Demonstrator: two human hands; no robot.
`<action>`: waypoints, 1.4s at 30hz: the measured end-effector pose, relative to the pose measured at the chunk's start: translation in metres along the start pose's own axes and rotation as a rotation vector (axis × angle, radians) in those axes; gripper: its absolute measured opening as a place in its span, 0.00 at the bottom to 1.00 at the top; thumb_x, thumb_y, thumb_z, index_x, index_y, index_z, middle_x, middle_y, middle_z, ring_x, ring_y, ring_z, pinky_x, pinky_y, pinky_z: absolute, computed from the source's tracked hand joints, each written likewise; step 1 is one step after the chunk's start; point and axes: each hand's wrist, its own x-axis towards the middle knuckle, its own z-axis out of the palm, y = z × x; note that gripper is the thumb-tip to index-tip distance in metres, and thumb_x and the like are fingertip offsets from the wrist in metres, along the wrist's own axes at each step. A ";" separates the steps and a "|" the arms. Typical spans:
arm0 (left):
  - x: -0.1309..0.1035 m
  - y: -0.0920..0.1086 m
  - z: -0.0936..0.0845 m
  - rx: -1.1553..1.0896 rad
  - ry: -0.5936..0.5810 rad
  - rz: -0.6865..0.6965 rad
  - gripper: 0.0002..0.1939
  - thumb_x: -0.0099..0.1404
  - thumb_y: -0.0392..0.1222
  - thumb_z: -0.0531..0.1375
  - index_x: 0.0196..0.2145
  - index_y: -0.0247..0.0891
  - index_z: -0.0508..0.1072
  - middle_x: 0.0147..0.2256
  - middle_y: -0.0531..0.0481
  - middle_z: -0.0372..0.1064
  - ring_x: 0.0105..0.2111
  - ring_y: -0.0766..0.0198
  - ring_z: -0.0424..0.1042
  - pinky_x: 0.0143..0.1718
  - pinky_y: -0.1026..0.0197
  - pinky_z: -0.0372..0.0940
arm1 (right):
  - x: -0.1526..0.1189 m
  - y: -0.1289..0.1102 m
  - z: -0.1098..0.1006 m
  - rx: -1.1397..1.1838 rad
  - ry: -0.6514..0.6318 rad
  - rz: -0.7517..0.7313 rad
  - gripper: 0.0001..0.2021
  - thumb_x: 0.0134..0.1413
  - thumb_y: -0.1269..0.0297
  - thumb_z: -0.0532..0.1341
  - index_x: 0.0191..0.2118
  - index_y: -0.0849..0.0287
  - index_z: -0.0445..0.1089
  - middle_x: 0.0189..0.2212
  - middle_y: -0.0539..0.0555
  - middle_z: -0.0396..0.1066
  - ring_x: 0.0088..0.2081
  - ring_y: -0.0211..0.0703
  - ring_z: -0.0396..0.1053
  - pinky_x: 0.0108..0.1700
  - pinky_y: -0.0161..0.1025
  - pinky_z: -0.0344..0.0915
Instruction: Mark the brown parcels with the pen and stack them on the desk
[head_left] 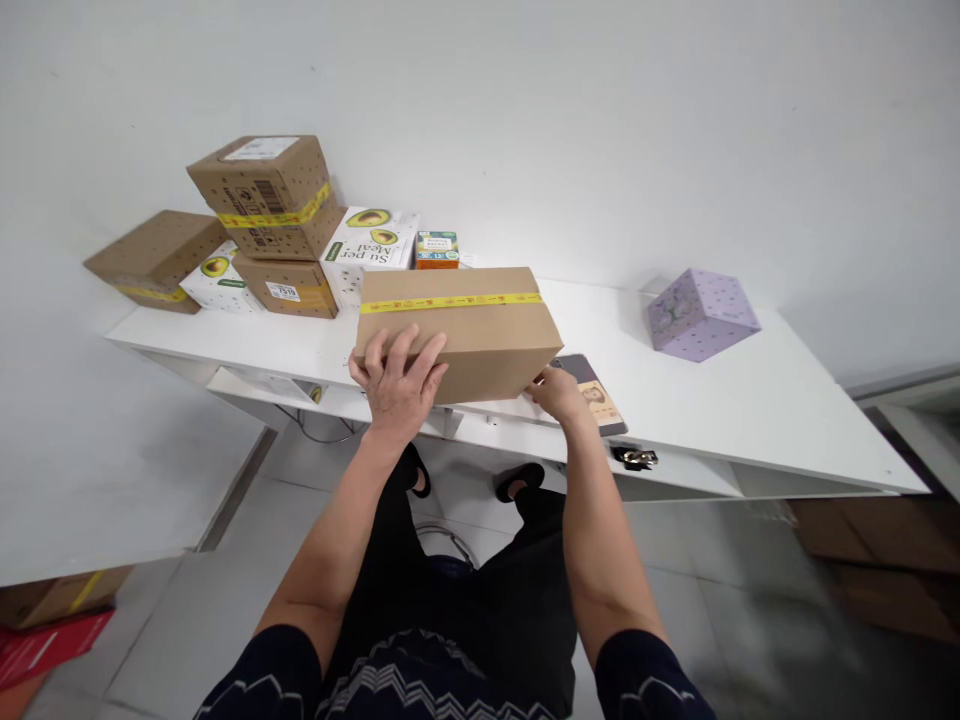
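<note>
A brown cardboard box (465, 345) with yellow printed tape along it is held tilted at the middle of the white shelf's front edge. My left hand (397, 385) grips its near left side, fingers bent over the top edge. At the lower right corner, my right hand (559, 393) has its fingers curled under the box, where the fingertips are partly hidden. Just behind that hand lies a dark flat item with a picture on it (596, 395), perhaps a phone; part of it is covered.
On the left of the white shelf (795, 420) stand a taped box (262, 195), another brown box (161, 255), a white avocado-print box (371, 250) and a small orange-green box (437, 250). A lilac box (701, 315) is at right. Scissors (636, 458) lie in the lower compartment.
</note>
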 end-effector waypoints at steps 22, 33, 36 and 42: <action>0.001 0.001 0.000 -0.017 -0.018 -0.028 0.22 0.68 0.60 0.55 0.53 0.52 0.76 0.58 0.44 0.68 0.62 0.43 0.56 0.62 0.38 0.38 | -0.030 0.074 0.008 -0.103 0.245 0.187 0.35 0.57 0.48 0.58 0.66 0.62 0.59 0.60 0.70 0.62 0.58 0.67 0.57 0.56 0.57 0.57; 0.000 0.002 -0.001 0.008 0.007 -0.003 0.21 0.68 0.58 0.56 0.54 0.53 0.75 0.57 0.43 0.69 0.61 0.43 0.57 0.62 0.38 0.38 | -0.071 0.067 -0.005 0.965 0.327 0.256 0.41 0.43 0.44 0.66 0.62 0.59 0.63 0.44 0.61 0.75 0.40 0.51 0.73 0.40 0.46 0.71; 0.000 0.002 -0.001 0.010 0.005 -0.010 0.21 0.68 0.58 0.55 0.54 0.52 0.75 0.58 0.43 0.69 0.61 0.43 0.57 0.62 0.38 0.38 | -0.105 0.051 -0.006 1.556 0.232 0.078 0.33 0.47 0.41 0.61 0.56 0.55 0.68 0.45 0.59 0.75 0.41 0.50 0.74 0.40 0.48 0.73; 0.000 0.002 -0.001 0.023 0.034 0.008 0.21 0.68 0.58 0.56 0.53 0.52 0.76 0.57 0.44 0.70 0.60 0.43 0.58 0.61 0.39 0.40 | -0.165 -0.014 0.005 2.058 -0.194 -0.037 0.28 0.54 0.42 0.56 0.55 0.53 0.69 0.47 0.59 0.76 0.40 0.52 0.75 0.41 0.55 0.73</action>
